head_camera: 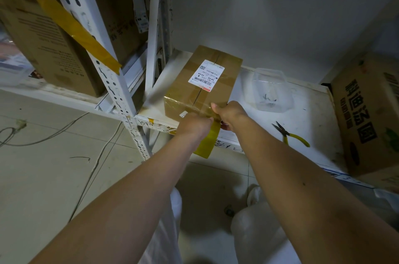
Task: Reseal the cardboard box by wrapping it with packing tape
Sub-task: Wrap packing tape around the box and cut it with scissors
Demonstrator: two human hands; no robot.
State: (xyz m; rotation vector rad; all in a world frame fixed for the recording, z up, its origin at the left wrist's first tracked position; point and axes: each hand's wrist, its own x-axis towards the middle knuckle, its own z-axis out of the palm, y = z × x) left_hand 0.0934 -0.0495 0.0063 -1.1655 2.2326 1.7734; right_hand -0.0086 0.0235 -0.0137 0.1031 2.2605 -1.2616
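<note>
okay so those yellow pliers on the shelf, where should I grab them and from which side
Grip the yellow handles of the pliers from above, on their right end. They lie flat on the white shelf, jaws pointing up-left, handles close together, with bare shelf around them.

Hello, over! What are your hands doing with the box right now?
Left hand and right hand both gripping yellow tape at cardboard box near edge. Box on white shelf. Nothing blocking.

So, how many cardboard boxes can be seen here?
3: small labelled box on the shelf under both hands, large box upper left, printed box far right. Others may be hidden.
</note>
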